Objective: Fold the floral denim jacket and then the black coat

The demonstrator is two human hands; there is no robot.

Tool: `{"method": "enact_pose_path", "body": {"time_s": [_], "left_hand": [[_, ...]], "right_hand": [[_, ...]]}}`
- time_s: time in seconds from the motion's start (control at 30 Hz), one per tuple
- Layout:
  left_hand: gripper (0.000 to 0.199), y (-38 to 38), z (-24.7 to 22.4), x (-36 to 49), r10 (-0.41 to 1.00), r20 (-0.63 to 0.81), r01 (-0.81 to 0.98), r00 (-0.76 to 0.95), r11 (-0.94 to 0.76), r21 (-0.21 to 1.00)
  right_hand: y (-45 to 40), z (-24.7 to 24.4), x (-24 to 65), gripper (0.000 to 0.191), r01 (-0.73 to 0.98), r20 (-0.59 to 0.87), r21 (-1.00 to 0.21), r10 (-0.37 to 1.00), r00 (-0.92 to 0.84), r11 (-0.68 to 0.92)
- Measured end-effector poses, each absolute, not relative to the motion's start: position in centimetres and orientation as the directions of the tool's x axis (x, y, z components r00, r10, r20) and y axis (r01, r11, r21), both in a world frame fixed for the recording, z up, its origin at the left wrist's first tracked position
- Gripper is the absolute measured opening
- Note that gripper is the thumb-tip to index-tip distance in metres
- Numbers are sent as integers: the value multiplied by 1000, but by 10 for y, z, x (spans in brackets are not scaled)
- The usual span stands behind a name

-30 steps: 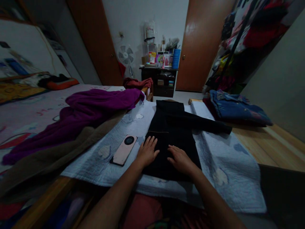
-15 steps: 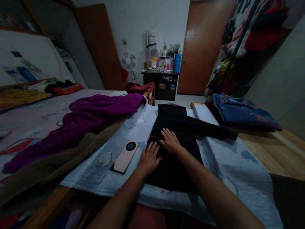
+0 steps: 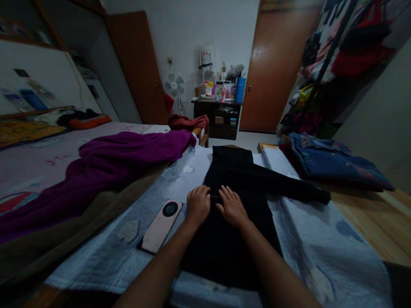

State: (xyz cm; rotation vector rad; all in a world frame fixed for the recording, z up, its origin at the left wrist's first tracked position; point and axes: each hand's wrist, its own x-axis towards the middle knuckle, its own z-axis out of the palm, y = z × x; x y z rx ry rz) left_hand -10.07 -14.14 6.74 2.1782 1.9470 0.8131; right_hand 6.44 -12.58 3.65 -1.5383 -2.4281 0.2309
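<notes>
A black long-sleeved top [image 3: 237, 244] lies partly folded in front of me, one sleeve [image 3: 295, 185] stretched out to the right. My left hand [image 3: 198, 205] is at the top's left edge, its fingers bent together over the cloth; the thumb is hidden. Flat on the middle of the top rests my right hand [image 3: 233, 206], fingers stretched out and slightly apart. To the left of my left hand a pink phone [image 3: 162, 226] with a round black camera lies face down on a pale blue patterned quilt [image 3: 112, 244].
A purple blanket [image 3: 128, 156] spreads over the bed at left. Folded denim clothing [image 3: 337, 160] is stacked on a wooden surface [image 3: 359, 209] at right. Behind stand a fan [image 3: 175, 85], a dark cabinet [image 3: 216, 119] and a wooden door [image 3: 279, 72]. Clothes [image 3: 356, 55] hang at far right.
My left hand has moved up along the top's left edge, its fingers going from spread to bent. My right hand stays flat on the cloth. The view has shifted slightly.
</notes>
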Motion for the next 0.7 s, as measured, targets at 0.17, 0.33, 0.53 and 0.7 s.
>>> {"method": "enact_pose_path", "body": {"time_s": [0.17, 0.33, 0.53, 0.7], "left_hand": [[43, -72, 65, -105, 982, -34, 836, -186, 176, 519], [39, -41, 51, -110, 976, -130, 836, -175, 216, 505], [47, -46, 43, -103, 977, -110, 872, -181, 211, 442], [49, -54, 33, -98, 980, -21, 905, -200, 193, 379]], "right_hand": [[-126, 40, 65, 57, 855, 89, -325, 913, -398, 404], [-105, 71, 71, 41, 824, -35, -373, 881, -471, 426], [-55, 103, 58, 38, 862, 69, -307, 913, -403, 404], [-26, 66, 48, 49, 870, 176, -253, 904, -388, 423]]}}
